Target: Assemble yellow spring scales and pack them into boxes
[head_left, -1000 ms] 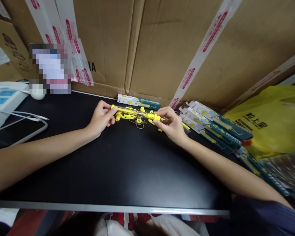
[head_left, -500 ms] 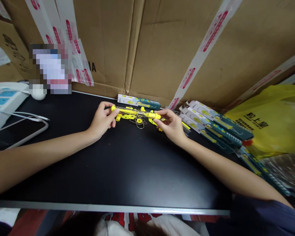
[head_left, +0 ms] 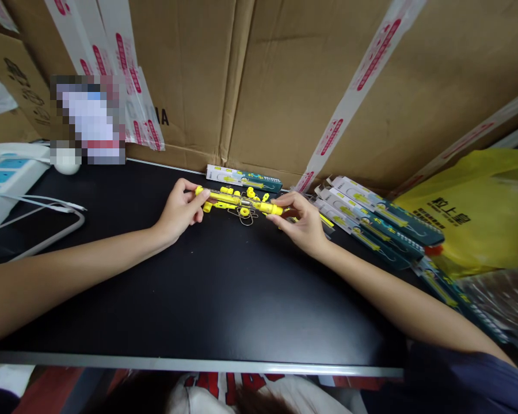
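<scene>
A slim clear tube with yellow ends and metal inside, which looks like a spring scale (head_left: pixel 244 202), is held level between both hands above the table. My left hand (head_left: pixel 182 207) pinches its left end between thumb and fingers. At the other end, the thumb and fingers of my right hand (head_left: pixel 301 220) close on the yellow cap (head_left: pixel 275 210). Behind and beneath the tube lie several loose yellow plastic parts (head_left: pixel 250 191) and bent wire hooks (head_left: pixel 247 218), partly covered by it.
One printed box (head_left: pixel 244 179) lies by the cardboard (head_left: pixel 190 86) at the back. Several similar boxes (head_left: pixel 371 221) are stacked to the right, near a yellow plastic bag (head_left: pixel 479 213). A power strip (head_left: pixel 12 172) with cables is at the left on the black table (head_left: pixel 224 310).
The tube's right end has dipped slightly, and the fingers of my right hand have shifted a little on its cap. My left hand has stayed almost still.
</scene>
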